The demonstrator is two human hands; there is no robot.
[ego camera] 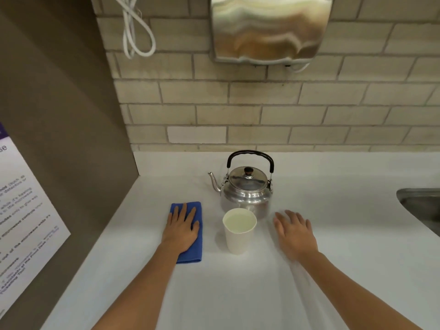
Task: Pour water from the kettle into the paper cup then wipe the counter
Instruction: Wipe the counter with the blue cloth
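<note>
A steel kettle with a black handle stands upright on the white counter, its spout pointing left. Just in front of it a white paper cup stands upright with water in it. A folded blue cloth lies flat to the left of the cup. My left hand rests flat on the cloth, fingers spread. My right hand is to the right of the cup, fingers apart and slightly blurred, holding nothing and touching neither cup nor kettle.
A brown side panel with a printed notice walls off the counter's left. A tiled wall behind carries a metal dispenser and a hanging white cord. A steel sink edge shows at the right.
</note>
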